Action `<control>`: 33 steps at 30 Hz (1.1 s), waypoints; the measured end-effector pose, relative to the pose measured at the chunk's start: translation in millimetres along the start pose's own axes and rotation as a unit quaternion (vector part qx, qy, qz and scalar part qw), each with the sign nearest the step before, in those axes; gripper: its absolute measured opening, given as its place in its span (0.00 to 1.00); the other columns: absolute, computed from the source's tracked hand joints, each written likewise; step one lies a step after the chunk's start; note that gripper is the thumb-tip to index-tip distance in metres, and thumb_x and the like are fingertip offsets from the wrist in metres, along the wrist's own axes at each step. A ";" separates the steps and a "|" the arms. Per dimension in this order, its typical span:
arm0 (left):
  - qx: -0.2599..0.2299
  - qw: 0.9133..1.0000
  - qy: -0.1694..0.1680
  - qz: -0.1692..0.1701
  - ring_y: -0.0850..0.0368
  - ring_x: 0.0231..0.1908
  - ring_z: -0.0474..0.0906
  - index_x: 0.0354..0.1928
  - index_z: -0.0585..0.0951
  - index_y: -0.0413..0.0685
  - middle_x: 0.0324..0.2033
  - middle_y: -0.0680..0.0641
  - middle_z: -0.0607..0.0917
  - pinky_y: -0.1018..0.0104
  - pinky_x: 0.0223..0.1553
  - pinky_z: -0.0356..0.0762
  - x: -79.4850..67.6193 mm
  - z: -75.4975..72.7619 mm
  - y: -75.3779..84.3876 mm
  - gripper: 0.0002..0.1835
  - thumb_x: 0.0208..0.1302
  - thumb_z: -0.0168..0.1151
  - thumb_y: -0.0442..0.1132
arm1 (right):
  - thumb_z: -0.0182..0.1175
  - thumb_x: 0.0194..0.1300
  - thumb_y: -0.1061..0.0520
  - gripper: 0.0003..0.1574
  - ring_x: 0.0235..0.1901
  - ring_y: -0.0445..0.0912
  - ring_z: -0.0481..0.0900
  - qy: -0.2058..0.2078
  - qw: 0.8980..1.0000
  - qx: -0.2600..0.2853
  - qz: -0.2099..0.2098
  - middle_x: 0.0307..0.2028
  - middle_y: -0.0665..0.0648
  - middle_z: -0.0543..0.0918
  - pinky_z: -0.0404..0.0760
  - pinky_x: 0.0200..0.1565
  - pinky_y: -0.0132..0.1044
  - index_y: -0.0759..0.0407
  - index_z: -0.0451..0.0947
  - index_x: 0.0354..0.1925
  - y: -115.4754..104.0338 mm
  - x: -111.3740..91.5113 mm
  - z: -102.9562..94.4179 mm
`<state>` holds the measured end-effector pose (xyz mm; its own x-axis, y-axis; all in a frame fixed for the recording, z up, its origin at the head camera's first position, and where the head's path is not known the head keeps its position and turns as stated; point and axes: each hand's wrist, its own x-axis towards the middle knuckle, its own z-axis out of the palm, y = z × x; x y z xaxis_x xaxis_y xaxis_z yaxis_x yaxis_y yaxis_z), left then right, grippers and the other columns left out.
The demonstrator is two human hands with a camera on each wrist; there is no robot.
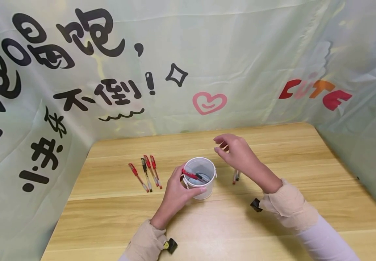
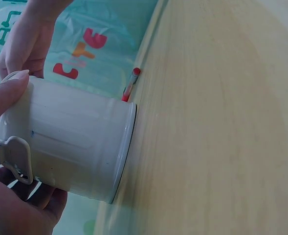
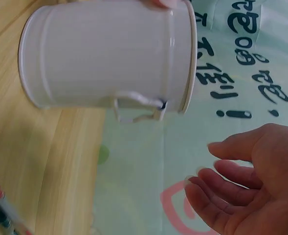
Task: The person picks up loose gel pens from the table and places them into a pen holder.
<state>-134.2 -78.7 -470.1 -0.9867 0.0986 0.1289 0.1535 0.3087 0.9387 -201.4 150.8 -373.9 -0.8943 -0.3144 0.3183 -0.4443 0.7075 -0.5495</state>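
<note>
A small white bucket (image 1: 208,190) with side handles stands upright on the table. My left hand (image 1: 177,193) grips it, thumb along the near side and fingers behind its left side. Inside the bucket lean a red-capped pen (image 1: 189,174) and a dark pen (image 1: 202,177), the red cap up at the left rim. My right hand (image 1: 240,151) hovers to the right of the bucket and above it. Nothing is in that hand; in the right wrist view its fingers (image 3: 227,186) are loosely bent, the thumb apart from them.
Left of the bucket lie several gel pens, among them a red-capped pen (image 1: 138,177) and a black-capped pen (image 1: 146,174). Under my right forearm, a red-tipped pen (image 1: 234,178) and a dark-tipped one are partly hidden. A printed cloth (image 1: 246,47) hangs behind the wooden table (image 1: 116,224).
</note>
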 end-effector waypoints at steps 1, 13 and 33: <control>0.000 1.000 0.000 0.000 0.56 0.61 0.76 0.70 0.73 0.59 0.60 0.55 0.80 0.48 0.67 0.72 -0.1 0.0 -0.2 0.51 0.41 0.88 0.51 | 0.69 0.67 0.61 0.19 0.41 0.55 0.89 0.004 1.000 -0.002 0.008 0.47 0.65 0.88 0.89 0.44 0.49 0.67 0.82 0.54 2.8 0.7 -0.7; -0.010 1.000 0.007 0.007 0.57 0.61 0.76 0.69 0.75 0.59 0.60 0.54 0.80 0.50 0.67 0.73 -0.7 1.2 -0.8 0.50 0.40 0.89 0.50 | 0.63 0.72 0.59 0.20 0.46 0.59 0.88 0.011 0.996 -0.008 0.090 0.50 0.68 0.87 0.88 0.46 0.53 0.67 0.80 0.58 37.6 5.2 -8.4; -0.012 1.000 0.005 0.003 0.56 0.61 0.76 0.70 0.74 0.60 0.60 0.54 0.80 0.48 0.68 0.70 -0.6 0.6 -1.2 0.50 0.41 0.88 0.50 | 0.60 0.73 0.57 0.28 0.51 0.65 0.85 -0.044 0.978 -0.045 0.199 0.55 0.74 0.83 0.85 0.48 0.55 0.73 0.73 0.64 82.8 5.7 -5.8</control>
<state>-133.7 -78.5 -471.5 -0.9863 0.0916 0.1372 0.1580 0.2857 0.9452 -243.0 211.2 -413.1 -0.9983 -0.0529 0.0234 -0.0571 0.8361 -0.5457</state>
